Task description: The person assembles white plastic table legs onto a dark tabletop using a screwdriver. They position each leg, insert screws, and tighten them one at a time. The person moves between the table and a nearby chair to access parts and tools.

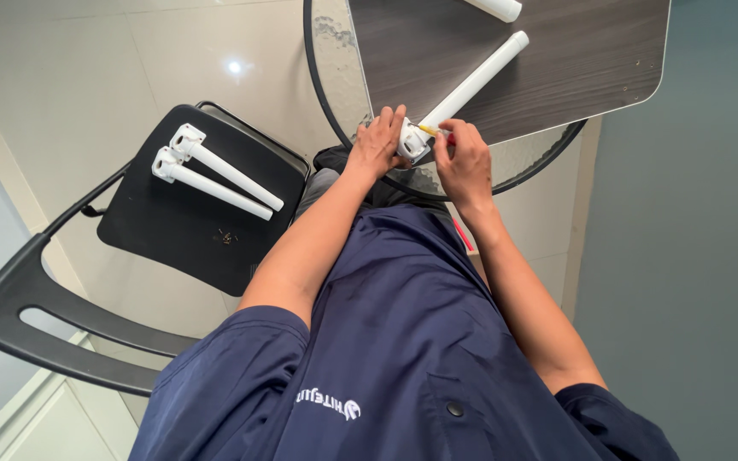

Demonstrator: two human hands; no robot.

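Navy jacket [403, 341] fills the near view. Beyond it, the left hand [377, 143] has its grip wrapped on the bracket end of a white leg [463, 90] lying on the dark tabletop [574, 60]. The right hand [465, 158] pinches a small yellow tool [430, 131] against that bracket. Two more legs [215, 171] rest on a black chair [172, 230].

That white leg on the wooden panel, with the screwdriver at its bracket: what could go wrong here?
1. The white leg is steadied only by the left hand; it might roll or twist.
2. The screwdriver in the right hand could slip toward the left fingers beside it.
3. The loose screws on the black chair may roll off.
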